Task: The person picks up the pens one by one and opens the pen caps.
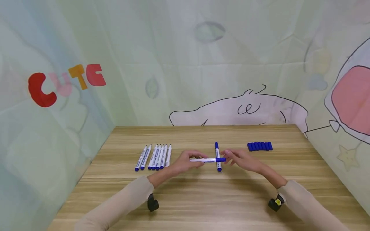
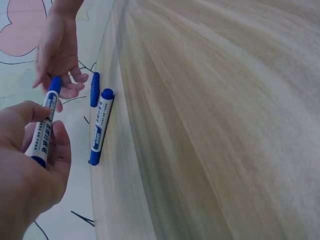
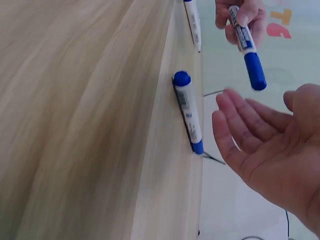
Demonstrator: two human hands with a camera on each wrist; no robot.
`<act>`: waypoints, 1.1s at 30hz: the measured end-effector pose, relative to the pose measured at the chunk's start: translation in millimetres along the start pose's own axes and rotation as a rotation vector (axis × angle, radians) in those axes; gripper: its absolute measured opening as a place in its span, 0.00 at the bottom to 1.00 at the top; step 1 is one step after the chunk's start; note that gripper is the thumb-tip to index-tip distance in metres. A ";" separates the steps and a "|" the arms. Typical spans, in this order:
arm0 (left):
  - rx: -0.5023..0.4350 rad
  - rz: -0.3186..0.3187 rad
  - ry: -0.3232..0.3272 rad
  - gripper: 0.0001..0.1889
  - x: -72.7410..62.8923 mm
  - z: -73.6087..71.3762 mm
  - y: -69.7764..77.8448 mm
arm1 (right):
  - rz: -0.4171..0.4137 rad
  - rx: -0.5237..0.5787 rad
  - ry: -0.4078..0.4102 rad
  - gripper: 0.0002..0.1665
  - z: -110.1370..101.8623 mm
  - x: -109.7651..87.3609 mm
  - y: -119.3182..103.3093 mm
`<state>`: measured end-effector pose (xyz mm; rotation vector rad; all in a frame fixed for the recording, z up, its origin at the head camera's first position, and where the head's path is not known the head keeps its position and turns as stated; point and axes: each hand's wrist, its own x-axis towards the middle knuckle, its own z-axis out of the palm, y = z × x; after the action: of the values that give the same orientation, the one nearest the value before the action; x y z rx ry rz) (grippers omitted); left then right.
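A capped white marker with a blue cap point(image 2: 46, 122) is pinched between the thumb and fingers of my left hand point(image 1: 186, 161), held level above the table. Its capped end points toward my right hand point(image 1: 242, 159), whose fingers are spread loosely near the cap with nothing in them. In the right wrist view the palm point(image 3: 280, 150) faces up below the blue cap point(image 3: 255, 71), apart from it. Beneath the held marker, a second capped marker point(image 1: 218, 155) lies on the table, its cap toward the far edge.
Several uncapped white markers point(image 1: 159, 157) lie in a row at the left, tips toward the far edge. A row of loose blue caps point(image 1: 259, 146) sits at the right. The wooden table point(image 1: 202, 205) ends at a printed cloth backdrop point(image 1: 150, 67).
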<state>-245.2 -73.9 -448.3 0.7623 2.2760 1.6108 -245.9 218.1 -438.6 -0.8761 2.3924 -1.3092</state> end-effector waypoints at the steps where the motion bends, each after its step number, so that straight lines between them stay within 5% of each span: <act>1: 0.007 0.015 0.002 0.16 0.0 0.4 0.1 | -0.010 -0.002 -0.020 0.26 1.5 2.0 -1.5; 16: 0.191 0.167 0.098 0.15 -1.3 -2.6 6.1 | -0.095 0.025 -0.161 0.16 12.1 19.8 -7.0; 25: 0.335 0.197 0.095 0.13 4.5 2.7 12.9 | -0.062 -0.035 -0.155 0.16 15.4 24.3 -9.8; 33: 0.395 0.306 0.075 0.14 6.9 1.4 14.0 | -0.111 -0.134 -0.117 0.16 15.7 25.8 -11.5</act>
<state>-246.5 -65.4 -435.1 1.2124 2.6790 1.3293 -253.7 186.8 -436.5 -1.1053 2.3920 -1.1112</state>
